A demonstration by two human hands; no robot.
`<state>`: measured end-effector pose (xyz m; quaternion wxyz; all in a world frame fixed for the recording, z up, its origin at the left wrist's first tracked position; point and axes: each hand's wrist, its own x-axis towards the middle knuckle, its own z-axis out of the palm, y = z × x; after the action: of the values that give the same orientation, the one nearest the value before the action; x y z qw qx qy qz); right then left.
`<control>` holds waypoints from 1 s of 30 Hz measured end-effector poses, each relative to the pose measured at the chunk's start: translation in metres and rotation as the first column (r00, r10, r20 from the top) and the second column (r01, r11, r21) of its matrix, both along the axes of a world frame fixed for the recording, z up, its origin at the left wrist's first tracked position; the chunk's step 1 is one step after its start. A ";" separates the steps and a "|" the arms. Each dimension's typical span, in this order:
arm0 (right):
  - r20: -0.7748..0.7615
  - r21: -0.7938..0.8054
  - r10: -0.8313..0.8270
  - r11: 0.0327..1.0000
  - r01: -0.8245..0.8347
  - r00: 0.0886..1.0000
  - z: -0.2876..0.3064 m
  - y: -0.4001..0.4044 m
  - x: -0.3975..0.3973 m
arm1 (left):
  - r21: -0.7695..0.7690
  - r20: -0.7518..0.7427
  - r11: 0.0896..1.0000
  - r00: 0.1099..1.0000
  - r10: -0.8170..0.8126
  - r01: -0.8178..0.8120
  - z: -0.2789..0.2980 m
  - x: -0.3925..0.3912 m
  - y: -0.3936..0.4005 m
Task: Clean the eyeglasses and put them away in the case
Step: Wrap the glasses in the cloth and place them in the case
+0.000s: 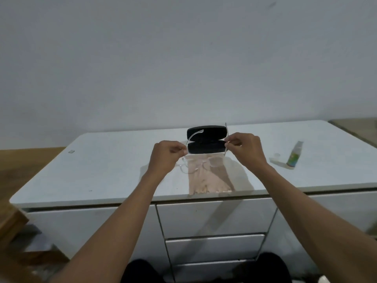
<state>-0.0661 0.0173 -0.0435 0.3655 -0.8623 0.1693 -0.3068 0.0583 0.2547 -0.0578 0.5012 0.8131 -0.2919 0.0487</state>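
Clear-framed eyeglasses [201,163] hang in the air above the white cabinet top [102,170], lenses toward me and temples unfolded, pointing away. My left hand [166,155] pinches the left temple and my right hand [243,149] pinches the right temple. Just behind the glasses a black case [206,139] lies open, its lid standing up. A pinkish cleaning cloth [208,180] is spread flat under the glasses, reaching the cabinet's front edge.
A small green spray bottle [294,154] stands at the right beside its clear cap [276,155]. A tiny object [71,151] lies at the far left. Drawers [214,217] are below, a wooden surface [26,158] to the left, a wall behind.
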 end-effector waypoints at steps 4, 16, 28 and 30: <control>-0.007 0.002 0.010 1.000 -0.010 1.000 -0.009 -0.003 -0.006 | 0.019 -0.002 1.000 1.000 -0.003 0.003 -0.007 -0.005 -0.001; -0.103 0.091 0.136 0.988 -0.127 0.985 -0.022 -0.009 -0.008 | 0.083 0.008 0.996 0.999 -0.040 0.040 -0.009 -0.009 0.004; -0.220 0.082 0.151 0.987 -0.136 0.964 -0.030 -0.040 0.017 | 0.176 -0.032 0.984 0.999 -0.003 0.008 -0.012 0.024 -0.004; -0.257 0.038 0.166 0.986 -0.162 0.952 -0.030 -0.041 0.026 | 0.188 -0.084 0.982 0.996 -0.013 0.029 -0.009 0.030 -0.011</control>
<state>-0.0402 -0.0233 -0.0733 0.3713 -0.9032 0.1459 -0.1584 0.0886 0.2439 -0.0667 0.4337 0.8553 -0.2829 -0.0180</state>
